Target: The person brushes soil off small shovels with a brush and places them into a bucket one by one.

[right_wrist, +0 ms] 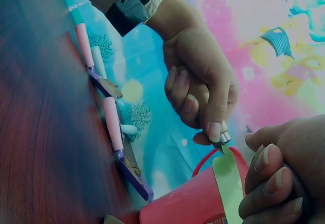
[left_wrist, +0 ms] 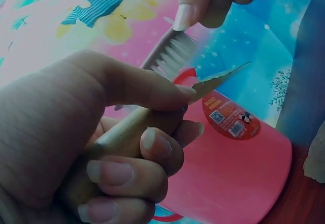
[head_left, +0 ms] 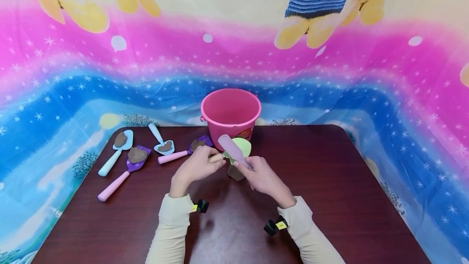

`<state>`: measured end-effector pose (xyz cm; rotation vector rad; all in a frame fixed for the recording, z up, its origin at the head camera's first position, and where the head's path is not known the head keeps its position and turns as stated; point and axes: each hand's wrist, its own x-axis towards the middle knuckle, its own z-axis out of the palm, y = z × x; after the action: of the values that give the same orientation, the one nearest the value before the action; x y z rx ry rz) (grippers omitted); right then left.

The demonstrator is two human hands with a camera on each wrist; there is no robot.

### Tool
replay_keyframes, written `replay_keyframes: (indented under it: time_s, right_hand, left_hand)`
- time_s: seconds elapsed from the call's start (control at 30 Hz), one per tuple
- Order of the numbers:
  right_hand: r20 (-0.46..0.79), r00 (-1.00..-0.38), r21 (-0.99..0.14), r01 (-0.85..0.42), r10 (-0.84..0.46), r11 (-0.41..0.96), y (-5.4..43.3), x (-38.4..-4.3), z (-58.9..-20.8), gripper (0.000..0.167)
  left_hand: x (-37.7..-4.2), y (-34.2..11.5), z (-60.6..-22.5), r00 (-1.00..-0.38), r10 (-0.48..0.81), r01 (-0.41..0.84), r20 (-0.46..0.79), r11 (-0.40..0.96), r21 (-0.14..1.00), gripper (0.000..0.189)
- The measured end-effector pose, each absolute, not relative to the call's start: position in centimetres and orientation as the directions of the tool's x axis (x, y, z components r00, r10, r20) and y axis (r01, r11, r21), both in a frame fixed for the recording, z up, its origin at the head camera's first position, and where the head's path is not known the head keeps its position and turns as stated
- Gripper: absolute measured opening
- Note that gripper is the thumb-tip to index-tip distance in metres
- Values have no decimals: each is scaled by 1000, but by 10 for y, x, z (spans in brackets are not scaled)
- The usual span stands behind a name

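My left hand (head_left: 198, 168) grips the wooden handle of a small trowel (head_left: 244, 147) with a light green blade. Held in my right hand (head_left: 264, 176) is a mauve brush (head_left: 231, 148), which crosses over the blade in the head view. White bristles (left_wrist: 175, 56) show in the left wrist view, facing the blade; whether they touch it I cannot tell. Beneath the tools a brown clump (head_left: 235, 173) sits on the table, partly covered by them. Just behind stands a pink bucket (head_left: 220, 132).
To the left lie several toy shovels bearing brown lumps: a light blue one (head_left: 111, 161), a purple one with a pink handle (head_left: 114, 186), a small blue one (head_left: 156, 134) and another purple one (head_left: 174, 157). A printed cloth (head_left: 176, 81) hangs behind the dark table (head_left: 329, 199).
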<state>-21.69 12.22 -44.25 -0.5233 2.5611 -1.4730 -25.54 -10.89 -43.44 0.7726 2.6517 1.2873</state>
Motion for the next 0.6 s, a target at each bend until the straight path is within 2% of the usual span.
replay_keyframes:
  time_s: [0.6]
  right_hand:
    - [50, -922, -866, -231, -383, 443, 120, -217, -443, 35]
  left_hand:
    - [-264, -113, -438, -828, 497, 508, 259, 471, 721, 41]
